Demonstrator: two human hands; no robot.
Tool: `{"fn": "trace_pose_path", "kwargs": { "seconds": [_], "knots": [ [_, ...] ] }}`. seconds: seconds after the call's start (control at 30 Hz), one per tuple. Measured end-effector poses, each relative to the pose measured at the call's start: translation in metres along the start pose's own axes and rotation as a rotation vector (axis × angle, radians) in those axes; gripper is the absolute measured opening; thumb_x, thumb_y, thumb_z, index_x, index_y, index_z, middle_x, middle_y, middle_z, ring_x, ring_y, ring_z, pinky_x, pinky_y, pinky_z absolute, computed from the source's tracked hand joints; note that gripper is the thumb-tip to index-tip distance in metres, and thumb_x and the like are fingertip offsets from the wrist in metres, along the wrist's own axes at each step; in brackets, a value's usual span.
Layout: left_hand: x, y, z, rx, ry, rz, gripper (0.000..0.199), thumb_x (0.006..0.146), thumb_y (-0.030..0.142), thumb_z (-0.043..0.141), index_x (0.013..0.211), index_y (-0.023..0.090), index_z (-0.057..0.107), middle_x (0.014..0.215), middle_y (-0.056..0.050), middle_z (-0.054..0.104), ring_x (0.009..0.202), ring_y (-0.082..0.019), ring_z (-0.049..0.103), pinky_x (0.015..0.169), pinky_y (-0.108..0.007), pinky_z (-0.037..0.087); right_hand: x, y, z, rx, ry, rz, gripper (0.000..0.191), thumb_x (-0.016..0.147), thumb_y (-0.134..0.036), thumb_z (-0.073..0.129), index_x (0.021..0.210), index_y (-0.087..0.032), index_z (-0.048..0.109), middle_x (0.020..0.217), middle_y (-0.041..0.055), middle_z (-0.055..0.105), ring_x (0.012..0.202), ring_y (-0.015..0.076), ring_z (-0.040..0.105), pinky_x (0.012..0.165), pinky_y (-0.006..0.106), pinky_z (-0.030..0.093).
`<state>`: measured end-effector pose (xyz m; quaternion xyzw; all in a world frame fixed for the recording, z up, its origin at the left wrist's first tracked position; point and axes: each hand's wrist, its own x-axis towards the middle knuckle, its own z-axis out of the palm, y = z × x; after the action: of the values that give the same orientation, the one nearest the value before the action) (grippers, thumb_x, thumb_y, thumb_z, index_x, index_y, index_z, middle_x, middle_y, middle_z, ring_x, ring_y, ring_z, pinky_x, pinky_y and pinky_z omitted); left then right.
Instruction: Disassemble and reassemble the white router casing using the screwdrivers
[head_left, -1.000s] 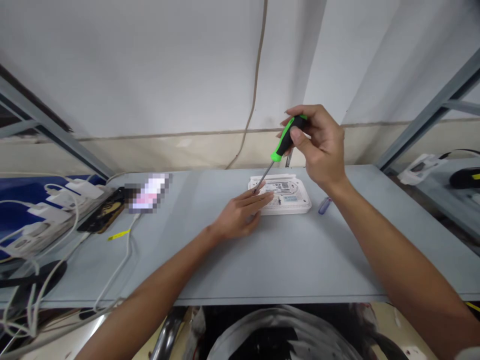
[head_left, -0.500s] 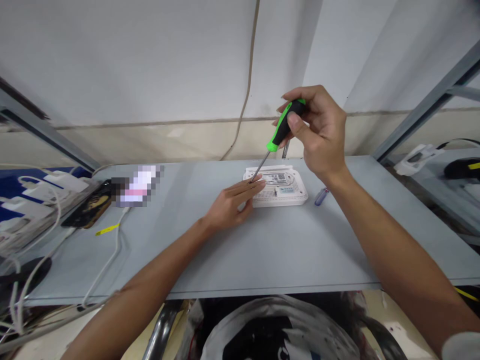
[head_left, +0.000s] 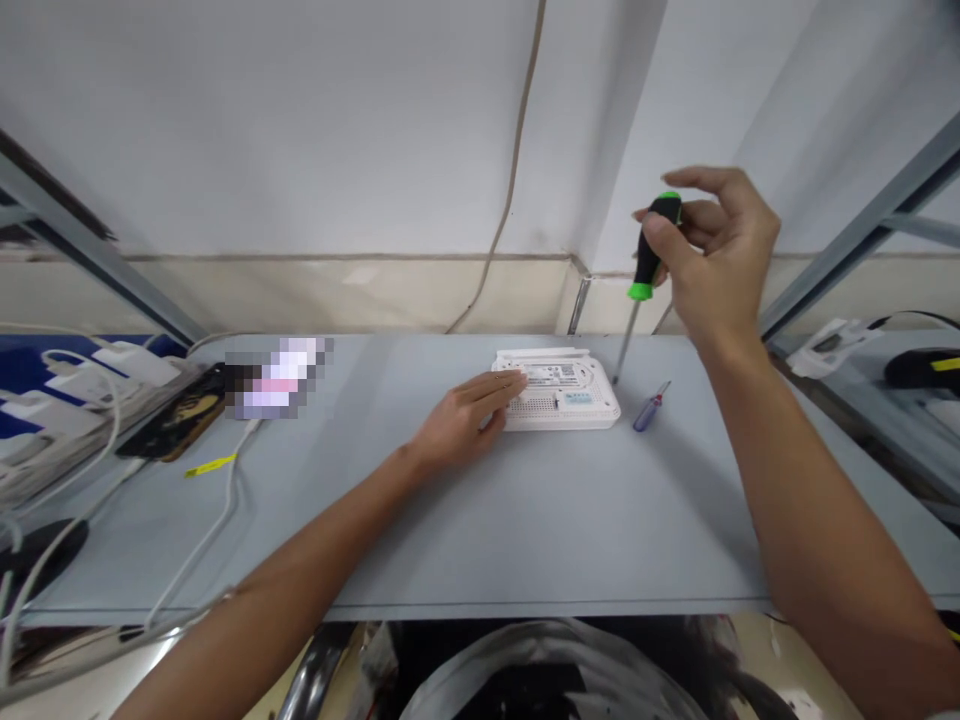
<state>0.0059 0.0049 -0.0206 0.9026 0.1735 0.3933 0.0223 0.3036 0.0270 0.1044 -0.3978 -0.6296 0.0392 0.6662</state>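
A white router (head_left: 592,402) lies label side up on the table, its perforated underside showing. My left hand (head_left: 465,412) grips its left end, fingers stretched across the top and thumb at the front side; that corner is hidden. My right hand (head_left: 724,255) is closed around the handle of a screwdriver (head_left: 643,265) with a black and green grip, its index finger lifted off. The shaft points down, its tip just beyond the router's right end. A smaller screwdriver (head_left: 649,408) with a clear purple handle lies on the table right of the router.
On the left are a phone (head_left: 180,410) with a dark patterned case, a lit, blurred-out screen (head_left: 281,380), white chargers (head_left: 135,362) and cables. Grey metal posts (head_left: 847,235) stand at both sides. A wall with a hanging cable (head_left: 517,150) rises behind the table (head_left: 555,520).
My right hand has lifted the screwdriver off the router's left part and swung it right, past the router's right end. My left hand stays on the router.
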Motion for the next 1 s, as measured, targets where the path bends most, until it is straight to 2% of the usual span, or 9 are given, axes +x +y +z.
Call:
{"fn": "trace_pose_path", "kwargs": {
  "seconds": [0.07,0.13,0.27,0.4,0.57,0.67,0.73,0.8,1.0],
  "knots": [
    [-0.001,-0.001,0.001,0.002,-0.024,0.004,0.054,0.100,0.005,0.052,0.151,0.021,0.054,0.140,-0.013,0.070,0.136,-0.026,0.064,0.115,-0.050,0.057,0.003,0.023,-0.012,-0.101,-0.011,0.149,0.036,0.079,-0.052,0.084,0.107,-0.032,0.073,0.084,0.0008,0.072,0.073,0.0266,0.069,0.061,0.049,0.061],
    [-0.001,0.000,0.000,-0.001,-0.054,0.014,0.050,0.102,0.009,0.053,0.151,0.019,0.054,0.140,-0.014,0.069,0.139,-0.026,0.061,0.117,-0.050,0.056,0.003,0.051,-0.019,-0.232,-0.177,0.405,0.034,0.080,-0.053,0.083,0.106,-0.035,0.072,0.081,-0.0024,0.074,0.063,0.0206,0.064,0.061,0.046,0.062],
    [0.000,-0.001,-0.003,-0.003,-0.111,-0.001,0.046,0.105,0.017,0.054,0.151,0.018,0.053,0.141,-0.014,0.069,0.141,-0.027,0.060,0.116,-0.051,0.056,-0.009,0.092,-0.014,-0.379,-0.414,0.701,0.025,0.068,-0.026,0.094,0.080,-0.020,0.073,0.056,0.0046,0.069,0.043,0.0187,0.063,0.050,0.034,0.056],
    [0.000,-0.004,-0.007,-0.011,-0.125,-0.008,0.045,0.105,0.020,0.056,0.150,0.018,0.056,0.141,-0.015,0.069,0.138,-0.027,0.062,0.116,-0.050,0.055,-0.024,0.101,-0.001,-0.442,-0.700,0.876,0.024,0.065,-0.018,0.094,0.075,-0.015,0.072,0.054,0.0066,0.069,0.044,0.0222,0.068,0.049,0.032,0.059],
    [-0.001,-0.008,-0.008,-0.012,-0.175,0.000,0.050,0.102,0.028,0.065,0.150,0.018,0.056,0.145,-0.015,0.066,0.140,-0.028,0.060,0.117,-0.049,0.054,-0.025,0.095,0.008,-0.507,-0.879,0.840,0.032,0.066,-0.034,0.097,0.078,-0.018,0.072,0.053,0.0035,0.068,0.047,0.0199,0.067,0.049,0.031,0.060],
    [-0.002,-0.014,-0.006,-0.024,-0.169,-0.038,0.045,0.102,0.030,0.066,0.146,0.019,0.062,0.141,-0.013,0.069,0.135,-0.027,0.065,0.116,-0.047,0.055,-0.016,0.087,0.001,-0.657,-0.892,0.802,0.043,0.076,-0.039,0.090,0.109,-0.015,0.074,0.059,0.0032,0.070,0.049,0.0203,0.068,0.053,0.032,0.059],
    [-0.002,-0.022,-0.008,-0.044,-0.174,-0.092,0.041,0.102,0.032,0.066,0.142,0.021,0.066,0.140,-0.011,0.070,0.133,-0.026,0.066,0.116,-0.045,0.055,-0.011,0.079,-0.010,-0.798,-0.875,0.798,0.062,0.084,-0.041,0.083,0.135,-0.012,0.063,0.064,0.0047,0.072,0.053,0.0227,0.070,0.059,0.035,0.058],
    [-0.003,-0.032,-0.013,-0.066,-0.166,-0.148,0.038,0.102,0.033,0.065,0.139,0.023,0.069,0.139,-0.009,0.071,0.133,-0.026,0.067,0.117,-0.044,0.055,-0.011,0.068,-0.023,-0.910,-0.893,0.812,0.068,0.091,-0.045,0.074,0.146,-0.010,0.054,0.064,0.0059,0.072,0.058,0.0254,0.072,0.065,0.037,0.055],
    [-0.003,-0.049,-0.021,-0.087,-0.125,-0.294,0.030,0.101,0.034,0.065,0.126,0.025,0.077,0.129,-0.004,0.076,0.124,-0.025,0.072,0.113,-0.040,0.058,-0.060,0.039,-0.045,-1.108,-1.062,0.855,0.063,0.095,-0.041,0.063,0.151,-0.014,0.048,0.068,0.0087,0.072,0.069,0.0311,0.073,0.074,0.043,0.051]
  ]
}}
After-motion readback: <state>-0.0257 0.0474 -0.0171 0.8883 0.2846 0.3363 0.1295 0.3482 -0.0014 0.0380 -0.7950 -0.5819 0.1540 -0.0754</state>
